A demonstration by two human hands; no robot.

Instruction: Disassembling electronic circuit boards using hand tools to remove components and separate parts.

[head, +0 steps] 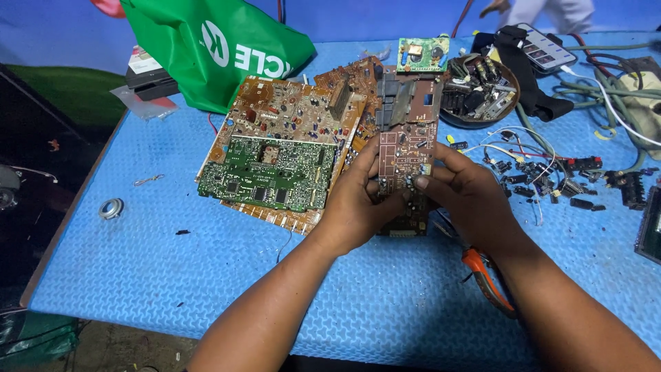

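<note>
the lower middle of the narrow brown circuit board (406, 148) is hidden under the left hand (358, 207) and right hand (468, 196). orange-handled pliers (485, 275) lie partly hidden beneath the right forearm. a dark device (649, 227) is cut off at the right edge. the loose parts (544, 172) to the right are too small to tell.

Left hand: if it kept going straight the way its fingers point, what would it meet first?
The left hand points up and right across the brown circuit board it grips; beyond that, probably the round bowl of parts, though depth is unclear.
</note>
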